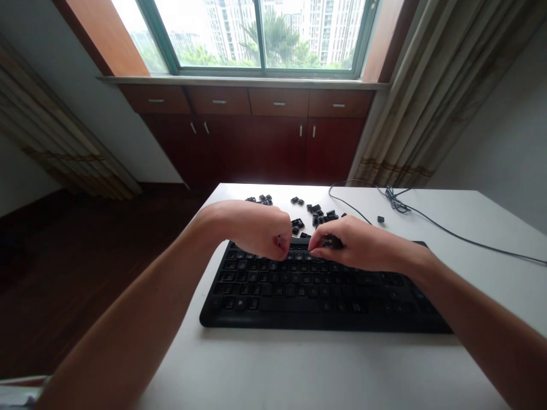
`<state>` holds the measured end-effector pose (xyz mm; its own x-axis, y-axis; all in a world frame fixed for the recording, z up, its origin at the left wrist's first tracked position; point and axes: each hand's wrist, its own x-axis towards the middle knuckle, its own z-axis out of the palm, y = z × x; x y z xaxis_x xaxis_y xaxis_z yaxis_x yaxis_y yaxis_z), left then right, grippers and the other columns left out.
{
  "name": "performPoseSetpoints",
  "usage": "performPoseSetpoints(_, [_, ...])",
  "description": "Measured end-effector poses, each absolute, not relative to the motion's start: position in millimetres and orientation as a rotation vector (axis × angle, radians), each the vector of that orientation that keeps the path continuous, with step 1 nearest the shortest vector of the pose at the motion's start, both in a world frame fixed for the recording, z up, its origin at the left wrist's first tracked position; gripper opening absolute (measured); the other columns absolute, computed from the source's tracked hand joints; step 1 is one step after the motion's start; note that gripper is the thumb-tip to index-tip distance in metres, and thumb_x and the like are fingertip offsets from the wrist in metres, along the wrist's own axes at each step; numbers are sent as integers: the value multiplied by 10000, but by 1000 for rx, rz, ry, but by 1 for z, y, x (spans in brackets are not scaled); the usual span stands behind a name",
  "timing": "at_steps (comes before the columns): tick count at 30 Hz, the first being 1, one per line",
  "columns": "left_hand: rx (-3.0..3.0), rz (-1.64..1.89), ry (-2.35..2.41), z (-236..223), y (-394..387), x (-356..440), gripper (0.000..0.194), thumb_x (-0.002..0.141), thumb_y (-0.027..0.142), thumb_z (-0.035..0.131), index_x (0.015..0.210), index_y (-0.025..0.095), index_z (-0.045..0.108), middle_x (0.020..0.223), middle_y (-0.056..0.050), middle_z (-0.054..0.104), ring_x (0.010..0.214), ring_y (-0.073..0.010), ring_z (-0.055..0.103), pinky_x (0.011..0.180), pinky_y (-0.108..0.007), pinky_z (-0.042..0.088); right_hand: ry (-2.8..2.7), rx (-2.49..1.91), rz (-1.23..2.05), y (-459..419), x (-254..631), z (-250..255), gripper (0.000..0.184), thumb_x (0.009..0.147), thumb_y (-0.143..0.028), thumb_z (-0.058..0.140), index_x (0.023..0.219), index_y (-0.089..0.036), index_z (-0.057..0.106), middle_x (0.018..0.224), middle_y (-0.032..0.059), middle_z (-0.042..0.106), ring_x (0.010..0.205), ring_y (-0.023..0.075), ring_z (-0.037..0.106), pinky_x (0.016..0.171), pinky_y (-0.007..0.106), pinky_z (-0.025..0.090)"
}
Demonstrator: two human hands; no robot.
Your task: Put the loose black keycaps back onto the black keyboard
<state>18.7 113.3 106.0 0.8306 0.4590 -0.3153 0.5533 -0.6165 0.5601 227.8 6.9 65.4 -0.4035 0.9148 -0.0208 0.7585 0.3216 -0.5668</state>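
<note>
Your left hand curls narrow over the upper part of the black keyboard on the white table. Your right hand bends nearby, fingertips close together; whether either grips anything, I can't tell. Loose keycaps lie beyond.

Person's hands: 2. Keyboard: 1. Desk: 1. Cable: 1. Loose keys: a doz.+, too small & bunched for exact no.; 1 sits apart nr. the cable. Window: 1. Curtains: 2. Drawers: 4, w/ 1 handle ea. Cupboard doors: 4, 1 handle ea.; 8 handles tot.
</note>
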Motion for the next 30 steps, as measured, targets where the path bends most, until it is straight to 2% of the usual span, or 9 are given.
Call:
performPoseSetpoints(3, [2419, -457, 672, 109, 111, 20, 153, 701, 143, 707, 803, 205, 801, 718, -6, 728, 613, -153, 583, 569, -234, 374, -2306, -1458, 789, 6, 224, 64, 117, 901, -275, 649, 972, -256, 740, 939, 4, 765, 817, 171, 694, 722, 276, 507])
performPoseSetpoints(6, [2452, -464, 682, 110, 111, 20, 175, 716, 172, 698, 848, 216, 804, 757, -4, 739, 603, -145, 574, 538, -231, 348, -2340, -1422, 764, 6, 222, 61, 116, 892, -238, 649, 952, -246, 749, 988, 18, 751, 847, 170, 684, 728, 274, 498])
performPoseSetpoints(10, [2476, -517, 668, 110, 111, 19, 189, 724, 186, 699, 877, 220, 805, 795, -13, 746, 592, -142, 566, 526, -231, 352, -2339, -1499, 765, 7, 223, 58, 146, 901, -289, 649, 987, -244, 759, 954, 27, 766, 834, 189, 688, 745, 299, 502])
performPoseSetpoints(13, [2534, -615, 633, 113, 110, 20, 197, 779, 248, 677, 933, 224, 798, 860, -25, 750, 639, -150, 585, 552, -228, 381, -2331, -1533, 782, 7, 225, 56, 179, 915, -307, 625, 1030, -258, 753, 949, 17, 775, 832, 191, 697, 756, 302, 509])
performPoseSetpoints(16, [2581, -716, 620, 118, 108, 21, 256, 837, 306, 623, 1029, 232, 775, 939, -23, 750, 712, -151, 605, 607, -219, 414, -2333, -1514, 784, 8, 228, 57, 213, 911, -256, 604, 1079, -266, 736, 985, 7, 774, 853, 186, 700, 773, 294, 511])
performPoseSetpoints(21, [2590, -784, 627, 122, 109, 20, 287, 843, 327, 610, 1084, 268, 755, 1042, -17, 746, 776, -164, 629, 620, -227, 429, -2374, -1467, 766, 7, 229, 61, 244, 899, -193, 584, 1074, -275, 733, 1040, -10, 764, 914, 176, 689, 804, 280, 500])
performPoseSetpoints(30, [2587, -785, 621, 118, 113, 18, 288, 845, 342, 602, 1093, 299, 743, 1047, 7, 752, 802, -170, 650, 622, -231, 430, -2423, -1462, 675, 3, 230, 64, 261, 869, -164, 609, 1076, -267, 729, 1049, 7, 749, 919, 178, 675, 770, 272, 489])
